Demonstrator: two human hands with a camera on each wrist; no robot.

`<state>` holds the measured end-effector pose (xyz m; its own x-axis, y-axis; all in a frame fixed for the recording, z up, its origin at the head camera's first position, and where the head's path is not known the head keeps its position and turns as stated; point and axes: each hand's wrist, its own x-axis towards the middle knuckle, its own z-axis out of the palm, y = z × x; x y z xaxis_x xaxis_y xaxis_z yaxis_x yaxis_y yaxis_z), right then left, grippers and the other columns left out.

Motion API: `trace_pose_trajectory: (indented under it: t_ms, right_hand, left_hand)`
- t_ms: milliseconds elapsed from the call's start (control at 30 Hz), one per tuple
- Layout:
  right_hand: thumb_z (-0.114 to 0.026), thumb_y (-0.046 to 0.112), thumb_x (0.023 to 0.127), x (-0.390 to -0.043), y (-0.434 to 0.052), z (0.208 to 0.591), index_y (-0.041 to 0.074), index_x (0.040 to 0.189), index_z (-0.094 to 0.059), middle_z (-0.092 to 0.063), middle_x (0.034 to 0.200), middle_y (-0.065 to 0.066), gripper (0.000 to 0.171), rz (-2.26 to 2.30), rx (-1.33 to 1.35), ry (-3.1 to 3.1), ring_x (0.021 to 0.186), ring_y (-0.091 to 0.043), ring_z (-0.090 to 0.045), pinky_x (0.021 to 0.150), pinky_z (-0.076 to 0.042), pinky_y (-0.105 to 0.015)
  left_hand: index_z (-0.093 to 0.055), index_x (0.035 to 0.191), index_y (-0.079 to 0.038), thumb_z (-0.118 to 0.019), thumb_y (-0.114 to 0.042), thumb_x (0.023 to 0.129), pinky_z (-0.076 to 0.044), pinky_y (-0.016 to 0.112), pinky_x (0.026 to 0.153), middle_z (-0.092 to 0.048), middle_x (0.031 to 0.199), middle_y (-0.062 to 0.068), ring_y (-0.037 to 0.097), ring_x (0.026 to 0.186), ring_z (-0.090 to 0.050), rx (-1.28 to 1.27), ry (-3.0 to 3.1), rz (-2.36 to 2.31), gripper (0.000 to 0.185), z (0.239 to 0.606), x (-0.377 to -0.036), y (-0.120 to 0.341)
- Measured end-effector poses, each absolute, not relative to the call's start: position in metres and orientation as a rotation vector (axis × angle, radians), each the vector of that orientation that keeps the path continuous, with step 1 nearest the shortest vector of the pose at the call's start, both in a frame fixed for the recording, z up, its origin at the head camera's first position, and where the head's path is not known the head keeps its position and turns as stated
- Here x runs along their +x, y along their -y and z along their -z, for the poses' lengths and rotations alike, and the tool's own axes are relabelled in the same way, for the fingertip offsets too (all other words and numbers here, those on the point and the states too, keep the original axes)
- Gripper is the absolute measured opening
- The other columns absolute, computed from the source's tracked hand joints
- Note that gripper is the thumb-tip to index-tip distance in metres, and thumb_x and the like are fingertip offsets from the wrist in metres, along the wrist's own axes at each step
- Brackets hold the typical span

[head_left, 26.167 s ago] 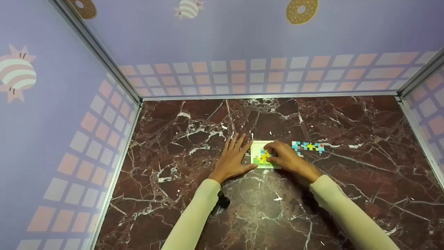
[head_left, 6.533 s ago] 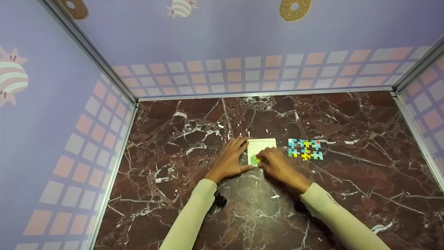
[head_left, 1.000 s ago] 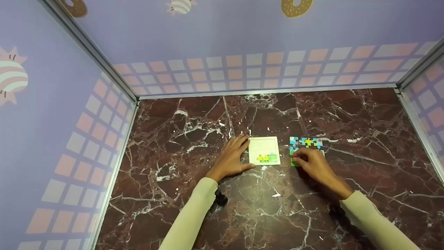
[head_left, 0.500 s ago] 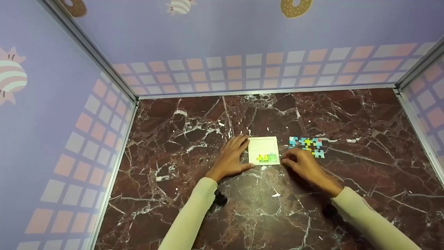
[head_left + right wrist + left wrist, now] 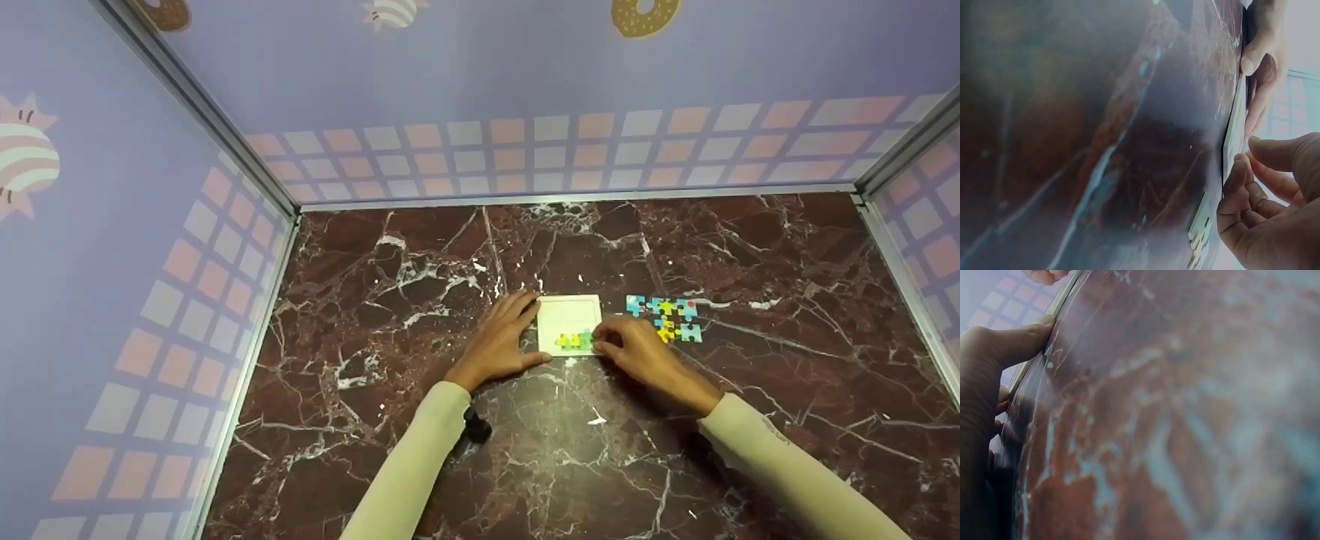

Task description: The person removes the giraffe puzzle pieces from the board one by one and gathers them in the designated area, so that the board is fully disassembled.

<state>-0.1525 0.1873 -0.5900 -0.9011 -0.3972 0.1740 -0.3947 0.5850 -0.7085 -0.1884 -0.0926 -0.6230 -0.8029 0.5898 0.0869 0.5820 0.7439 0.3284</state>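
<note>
A square, pale jigsaw board (image 5: pixel 568 315) lies on the dark red marbled table. Yellow and green puzzle pieces (image 5: pixel 571 341) sit along its near side. My left hand (image 5: pixel 499 343) holds the board's left side, thumb at the near corner and fingers at the far corner. In the left wrist view its thumb (image 5: pixel 1030 340) presses on the board's edge. My right hand (image 5: pixel 634 349) is at the board's right edge, fingertips right beside the green piece. The right wrist view has that thumb and index finger (image 5: pixel 1238 174) close together; I cannot tell whether they pinch the piece.
Right of the board lie several loose blue and yellow puzzle pieces (image 5: pixel 666 309), laid out in rows; the right hand covers part of the lower left. Lilac panels (image 5: pixel 551 82) printed with sweets and checks border the table at the back and sides.
Since half a second ago my right hand has moved left, from beside the loose pieces to the board's right edge. Earlier, more pieces were on the board. My left hand stays put.
</note>
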Motion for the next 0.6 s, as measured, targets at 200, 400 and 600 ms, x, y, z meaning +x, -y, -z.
trace_pose_trajectory:
  t_ms: [200, 400, 600]
  right_hand:
    - [-0.079, 0.005, 0.086, -0.155, -0.179, 0.587, 0.005, 0.093, -0.076, -0.073, 0.087, -0.002, 0.008, 1.208, -0.679, -2.771, 0.077, -0.015, -0.066, 0.072, -0.057, -0.037]
    - [-0.080, 0.007, 0.086, -0.158, -0.172, 0.586, 0.002, 0.099, -0.076, -0.073, 0.089, -0.006, 0.015, 1.178, -0.689, -2.738, 0.074, -0.014, -0.065, 0.067, -0.058, -0.032]
    - [-0.081, 0.008, 0.085, -0.160, -0.168, 0.584, 0.002, 0.102, -0.075, -0.072, 0.092, -0.009, 0.019, 1.109, -0.707, -2.744, 0.075, -0.014, -0.065, 0.067, -0.057, -0.031]
  left_hand:
    - [-0.034, 0.159, -0.012, -0.059, -0.076, 0.084, -0.012, 0.048, 0.126, -0.027, 0.166, 0.004, 0.024, 0.155, -0.016, 0.966, -2.904, -0.548, 0.101, 0.623, -0.188, 0.092]
    - [-0.034, 0.158, -0.012, -0.060, -0.074, 0.084, -0.012, 0.049, 0.126, -0.027, 0.166, 0.005, 0.025, 0.154, -0.017, 0.966, -2.904, -0.555, 0.100, 0.623, -0.188, 0.093]
    - [-0.034, 0.159, -0.012, -0.060, -0.075, 0.084, -0.011, 0.048, 0.126, -0.027, 0.166, 0.005, 0.025, 0.154, -0.017, 0.962, -2.900, -0.563, 0.101, 0.623, -0.188, 0.093]
